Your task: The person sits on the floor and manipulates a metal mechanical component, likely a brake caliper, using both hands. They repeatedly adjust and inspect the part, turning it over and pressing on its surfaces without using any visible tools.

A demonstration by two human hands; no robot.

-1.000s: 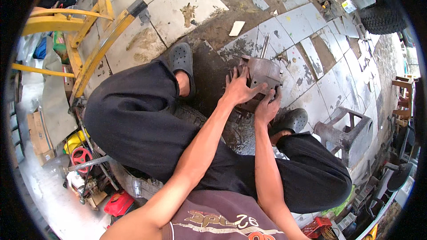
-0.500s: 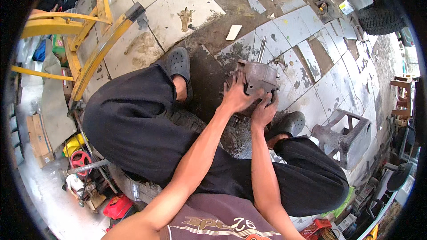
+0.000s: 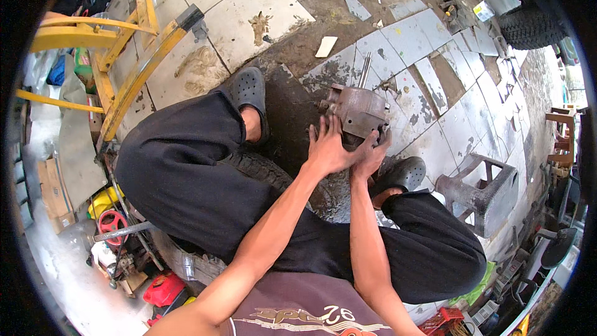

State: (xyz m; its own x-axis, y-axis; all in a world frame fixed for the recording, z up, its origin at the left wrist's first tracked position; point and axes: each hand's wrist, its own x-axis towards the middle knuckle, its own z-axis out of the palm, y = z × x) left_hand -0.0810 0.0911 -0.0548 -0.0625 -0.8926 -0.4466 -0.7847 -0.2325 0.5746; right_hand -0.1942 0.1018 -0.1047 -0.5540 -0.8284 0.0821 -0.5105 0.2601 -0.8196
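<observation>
A grey-brown cast metal housing (image 3: 364, 111) with a thin steel shaft (image 3: 365, 68) pointing up and away stands on the floor between my feet. My left hand (image 3: 326, 150) lies against its near left side, fingers stretched out and slightly spread. At the near right edge, my right hand (image 3: 369, 157) has its fingers bent around the housing's rim. Both thumbs come close together in front of the housing. The palms hide its near underside, so I cannot see what lies beneath them.
A dark clog (image 3: 250, 96) is on my left foot, another (image 3: 407, 174) on my right. A worn plastic stool (image 3: 482, 193) lies at the right. The yellow metal frame (image 3: 134, 74) rises at the left. Broken tiles (image 3: 404, 37) lie beyond the housing. A tyre (image 3: 532, 30) is far right.
My left hand has slid toward me, down the housing's side, and its fingers have straightened. My right hand has shifted slightly. The housing stands in nearly the same place.
</observation>
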